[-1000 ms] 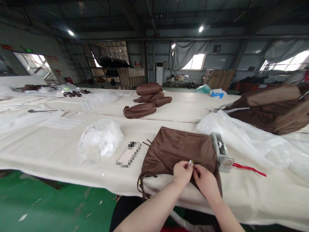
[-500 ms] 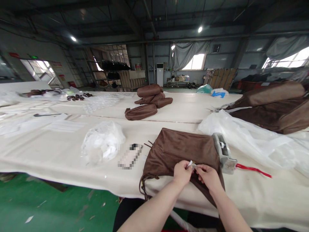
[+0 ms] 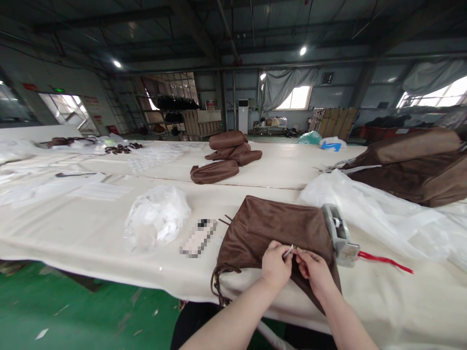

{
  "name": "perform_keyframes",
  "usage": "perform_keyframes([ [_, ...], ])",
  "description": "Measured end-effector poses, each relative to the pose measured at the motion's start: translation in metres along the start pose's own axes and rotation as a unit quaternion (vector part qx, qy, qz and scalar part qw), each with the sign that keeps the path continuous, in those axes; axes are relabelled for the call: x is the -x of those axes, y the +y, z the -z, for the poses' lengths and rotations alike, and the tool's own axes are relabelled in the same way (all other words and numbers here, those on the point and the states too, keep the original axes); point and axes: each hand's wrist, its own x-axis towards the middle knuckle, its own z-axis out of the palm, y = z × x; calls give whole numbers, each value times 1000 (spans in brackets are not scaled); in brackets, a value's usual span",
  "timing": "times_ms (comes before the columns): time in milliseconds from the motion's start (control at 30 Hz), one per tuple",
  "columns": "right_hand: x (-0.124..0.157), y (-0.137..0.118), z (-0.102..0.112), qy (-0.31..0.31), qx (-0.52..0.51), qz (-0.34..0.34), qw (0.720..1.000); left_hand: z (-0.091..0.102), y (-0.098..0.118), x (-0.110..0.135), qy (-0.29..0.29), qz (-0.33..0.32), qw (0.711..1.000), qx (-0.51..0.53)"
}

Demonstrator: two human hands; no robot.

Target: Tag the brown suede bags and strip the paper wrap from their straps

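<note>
Hands (image 3: 276, 265) at white slip (image 3: 289, 251), brown bag (image 3: 279, 221) beneath

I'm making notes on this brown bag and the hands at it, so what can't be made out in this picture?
All in the head view:
White piece: too small to identify, partly covered by fingers of the left hand.
Right hand: its fingers hide whatever they may pinch.
Brown bag: the hands cover part of its near edge.
Pale object: pixelated, so details are lost.
Brown pile: cut off by the right edge.
</note>
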Motion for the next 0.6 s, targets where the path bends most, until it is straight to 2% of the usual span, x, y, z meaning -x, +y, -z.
perform_keyframes([
  [133,1,4,6,11,13,22,1000,-4,-7,-6,-12,10,1000,16],
  [267,1,7,3,13,95,-21,995,-12,-14,-11,-4,72,996,49],
  [367,-3,9,-2,-10,88,-31,996,-14,-14,-11,-10,85,995,49],
  [433,-6,12,-4,-8,59,-25,998,-10,-12,-8,-5,53,999,-2],
  [500,-8,15,-6,-5,38,-22,999,-5,-10,-3,6,-18,995,-102],
  [533,-8,16,-6,-6,30,-20,999,-3,-9,0,7,-68,984,-163],
  [600,-8,18,-5,-11,22,-18,1000,-1,-12,6,0,-172,945,-279],
])
